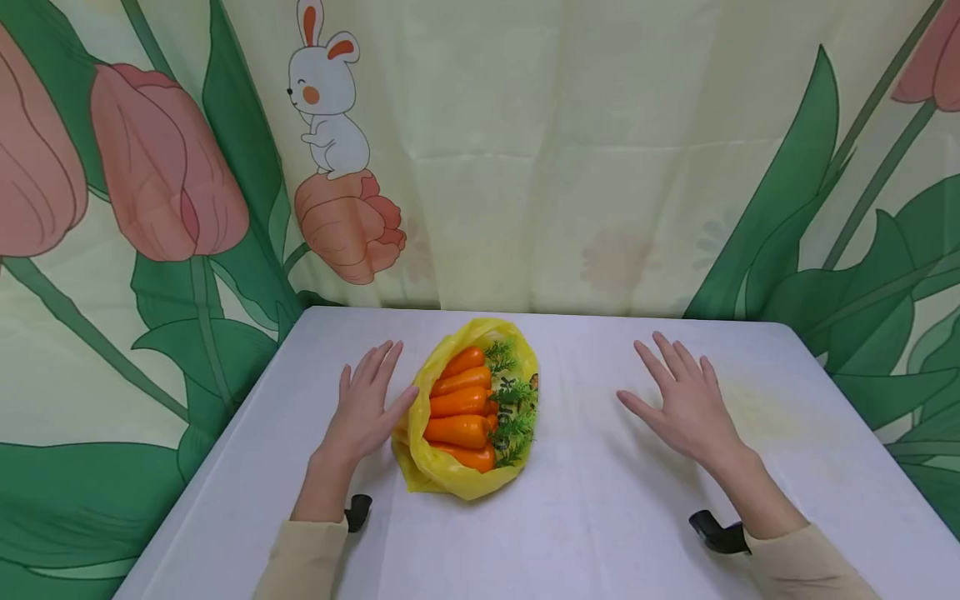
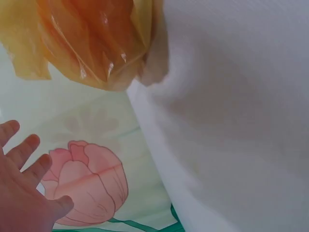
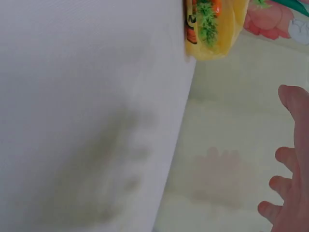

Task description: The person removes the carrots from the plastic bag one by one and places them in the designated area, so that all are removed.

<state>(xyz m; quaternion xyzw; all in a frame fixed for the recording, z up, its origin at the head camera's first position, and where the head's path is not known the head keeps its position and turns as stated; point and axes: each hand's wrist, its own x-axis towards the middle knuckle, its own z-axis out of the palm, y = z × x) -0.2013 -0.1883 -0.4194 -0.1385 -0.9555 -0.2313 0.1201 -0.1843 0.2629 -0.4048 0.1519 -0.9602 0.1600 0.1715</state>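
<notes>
Head view: orange carrots (image 1: 459, 432), leafy tops (image 1: 513, 433) rightward, inside yellow bag (image 1: 450, 482) on white desk (image 1: 585, 508). Left hand (image 1: 366, 410) just beside bag, contact unclear; right hand (image 1: 686, 408) well apart. Both hands' fingers spread wide. Tulip-print backdrop (image 1: 487, 125) behind.

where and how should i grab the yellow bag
Probably low on both sides of the yellow bag, left hand from the left, right hand from the right: it is thin, crumpled plastic with a wide open mouth showing the carrots, so tugging one edge alone might spill them.
</notes>
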